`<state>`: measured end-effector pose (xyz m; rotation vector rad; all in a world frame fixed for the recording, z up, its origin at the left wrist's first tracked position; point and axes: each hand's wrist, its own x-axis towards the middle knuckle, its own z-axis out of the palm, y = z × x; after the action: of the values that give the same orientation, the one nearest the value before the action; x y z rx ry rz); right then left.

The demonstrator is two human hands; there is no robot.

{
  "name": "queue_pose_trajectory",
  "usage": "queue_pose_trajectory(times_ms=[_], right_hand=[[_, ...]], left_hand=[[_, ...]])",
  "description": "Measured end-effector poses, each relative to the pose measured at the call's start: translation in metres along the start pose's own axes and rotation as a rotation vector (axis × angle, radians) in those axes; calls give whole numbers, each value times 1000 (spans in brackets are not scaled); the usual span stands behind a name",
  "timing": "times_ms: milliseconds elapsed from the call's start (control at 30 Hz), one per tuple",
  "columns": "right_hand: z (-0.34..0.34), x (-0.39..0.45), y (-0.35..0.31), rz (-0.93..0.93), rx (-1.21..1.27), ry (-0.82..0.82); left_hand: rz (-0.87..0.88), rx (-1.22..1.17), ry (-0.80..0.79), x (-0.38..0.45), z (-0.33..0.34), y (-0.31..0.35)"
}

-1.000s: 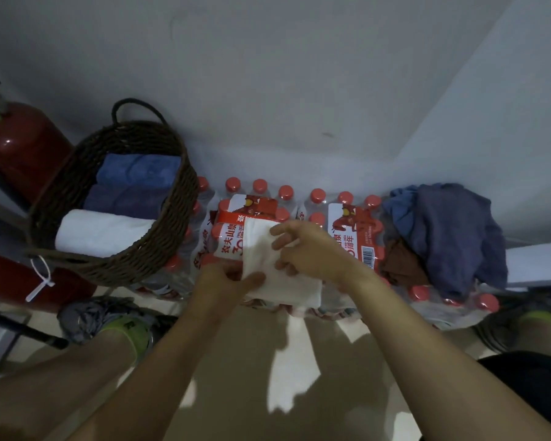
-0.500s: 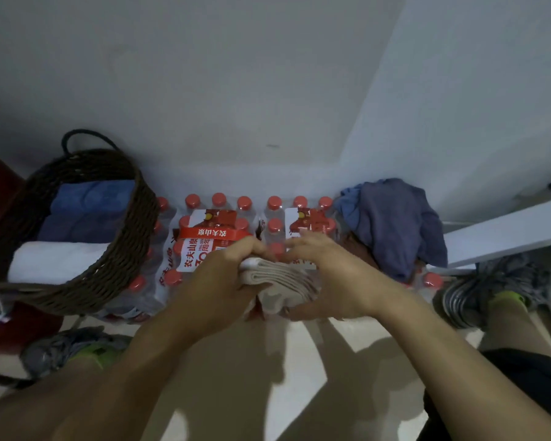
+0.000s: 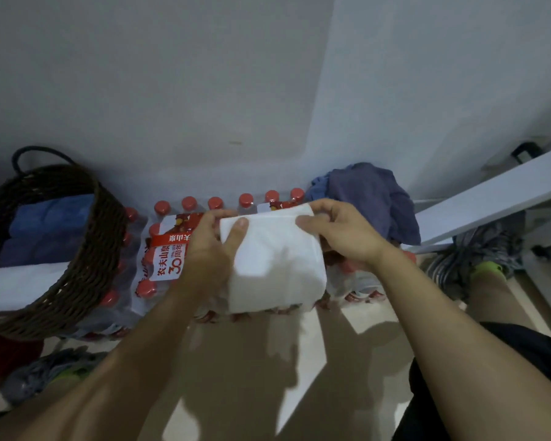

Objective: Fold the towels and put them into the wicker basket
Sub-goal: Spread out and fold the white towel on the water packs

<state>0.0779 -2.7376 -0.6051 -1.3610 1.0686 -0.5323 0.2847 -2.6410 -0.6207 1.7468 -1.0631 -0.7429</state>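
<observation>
There is one view only — a wide-angle camera worn on the person's head, looking forward and steeply down. It sits close above the hands, left hand [image 3: 209,246] and right hand [image 3: 341,233], whose forearms run in from the bottom edge. The lens faces a room corner where two walls meet, and the floor [image 3: 252,361] fills the lower frame. At the left edge the wicker basket [image 3: 86,265] is cut off — the wide angle bends the lines near the borders.
</observation>
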Motion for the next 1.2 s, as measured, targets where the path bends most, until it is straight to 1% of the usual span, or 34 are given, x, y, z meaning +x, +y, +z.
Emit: queue_pose_trajectory(times_ms=[33, 67, 100, 133, 167, 233, 267, 300, 400, 467, 500, 567, 633, 700, 767, 900, 967, 1033, 1067, 1200], right_hand=[[2, 7, 6, 19, -21, 132], [4, 11, 11, 18, -105, 275], [4, 14, 17, -4, -240, 401], [4, 15, 22, -47, -370, 473], [4, 15, 26, -107, -465, 479], [8, 13, 30, -243, -576, 339], [11, 12, 31, -301, -612, 242], [15, 11, 33, -338, -649, 149], [23, 8, 46, -366, -846, -72], [22, 4, 57, -333, -958, -178], [19, 3, 62, -325, -965, -202], [14, 0, 67, -284, -869, -218], [9, -3, 68, -219, -692, -205], [4, -5, 68, -174, -598, -185], [2, -7, 70, -166, -613, -181], [3, -8, 75, -207, -759, -224], [5, -11, 77, -223, -739, -197], [7, -13, 75, -197, -612, -126], [7, -13, 74, -188, -527, -96], [5, -12, 72, -110, -168, -75]], left_hand=[[-57, 51, -18, 11, 5, -3], [-101, 106, -36, 20, 8, -6], [-109, 150, -26, 26, 11, -9], [-70, 184, 9, 26, 13, -13], [14, 214, 49, 23, 14, -15], [273, 282, 84, 6, 19, -22], [382, 304, 71, -4, 22, -28], [455, 315, 36, -13, 25, -36], [588, 385, -122, -36, 34, -61], [586, 439, -195, -44, 35, -76], [557, 446, -216, -45, 34, -81], [461, 404, -272, -44, 28, -88], [363, 329, -337, -39, 23, -89], [340, 325, -340, -33, 20, -90], [374, 362, -290, -30, 20, -90], [495, 399, -196, -25, 14, -88], [547, 416, -168, -23, 7, -83], [578, 373, -164, -22, 0, -78], [564, 333, -161, -22, -4, -75], [334, 240, -78, -18, -7, -64]])
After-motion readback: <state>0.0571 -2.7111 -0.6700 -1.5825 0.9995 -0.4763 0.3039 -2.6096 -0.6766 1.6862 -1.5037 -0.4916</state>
